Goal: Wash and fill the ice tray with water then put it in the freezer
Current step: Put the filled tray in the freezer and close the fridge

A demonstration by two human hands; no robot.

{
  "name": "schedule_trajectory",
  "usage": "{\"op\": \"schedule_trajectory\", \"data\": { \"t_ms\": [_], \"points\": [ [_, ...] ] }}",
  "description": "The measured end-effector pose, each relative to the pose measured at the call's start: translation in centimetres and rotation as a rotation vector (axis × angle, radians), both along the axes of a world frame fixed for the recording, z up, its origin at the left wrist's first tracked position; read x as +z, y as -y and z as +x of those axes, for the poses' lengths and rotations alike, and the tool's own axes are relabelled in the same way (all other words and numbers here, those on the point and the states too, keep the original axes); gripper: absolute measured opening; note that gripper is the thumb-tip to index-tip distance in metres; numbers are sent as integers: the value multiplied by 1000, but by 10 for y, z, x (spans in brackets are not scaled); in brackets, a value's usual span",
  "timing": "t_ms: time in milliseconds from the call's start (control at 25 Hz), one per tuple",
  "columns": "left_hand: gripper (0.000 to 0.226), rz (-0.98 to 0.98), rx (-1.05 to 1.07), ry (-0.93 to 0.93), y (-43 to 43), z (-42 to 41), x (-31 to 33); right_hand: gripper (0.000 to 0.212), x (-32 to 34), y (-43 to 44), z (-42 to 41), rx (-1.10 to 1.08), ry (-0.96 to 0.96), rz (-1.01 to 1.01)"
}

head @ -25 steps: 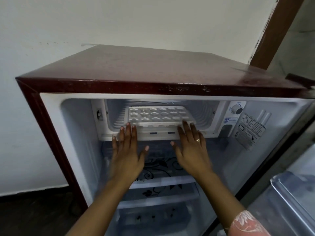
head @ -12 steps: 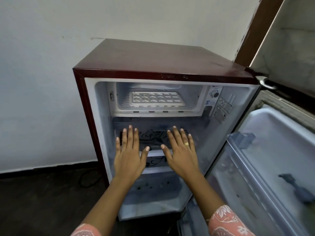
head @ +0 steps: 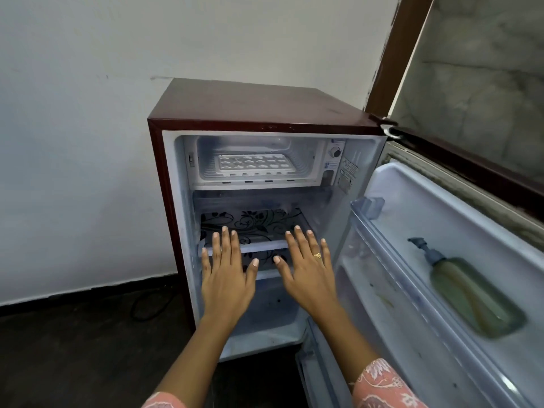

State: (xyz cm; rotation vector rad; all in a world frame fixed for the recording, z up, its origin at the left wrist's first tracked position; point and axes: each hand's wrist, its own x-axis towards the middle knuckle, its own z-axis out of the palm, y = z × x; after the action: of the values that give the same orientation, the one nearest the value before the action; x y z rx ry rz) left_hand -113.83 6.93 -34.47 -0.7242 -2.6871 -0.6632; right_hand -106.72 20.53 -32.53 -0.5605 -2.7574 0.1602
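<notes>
The ice tray (head: 256, 165) sits flat in the freezer box (head: 206, 156) at the top. The left hand (head: 226, 279) and right hand (head: 309, 276) are spread wide, holding nothing. I think the door (head: 412, 210) on the right should be shut slowly, so no water spills.

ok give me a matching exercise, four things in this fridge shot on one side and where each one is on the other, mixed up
Things:
1 ice tray
2 pump bottle
3 thermostat dial
4 ring

Places:
a lying in the door shelf
b on the right hand
c inside the freezer compartment
d just right of the freezer compartment

Pairs: 1-c, 2-a, 3-d, 4-b
</notes>
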Motion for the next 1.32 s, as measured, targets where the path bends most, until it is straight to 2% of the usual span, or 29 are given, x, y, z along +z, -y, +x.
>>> {"op": "schedule_trajectory", "data": {
  "t_ms": [160,280,560,920,1200,1320],
  "points": [
    [80,4,-41,49,19,41,-1,91,-1,23,45,-41,20,-8],
    [80,-7,-50,48,33,71,-1,96,-2,38,77,-54,21,15],
    [86,-20,-132,67,45,142,-6,75,-1,58,158,-142,-41,25],
    [75,38,-253,89,24,223,-4,55,8,50,248,-302,-268,171],
    [72,69,-383,21,-31,284,27,57,51,4,333,-516,-481,329],
    [70,43,-456,-51,-53,311,40,66,55,-19,365,-599,-590,241]
  ]
}}
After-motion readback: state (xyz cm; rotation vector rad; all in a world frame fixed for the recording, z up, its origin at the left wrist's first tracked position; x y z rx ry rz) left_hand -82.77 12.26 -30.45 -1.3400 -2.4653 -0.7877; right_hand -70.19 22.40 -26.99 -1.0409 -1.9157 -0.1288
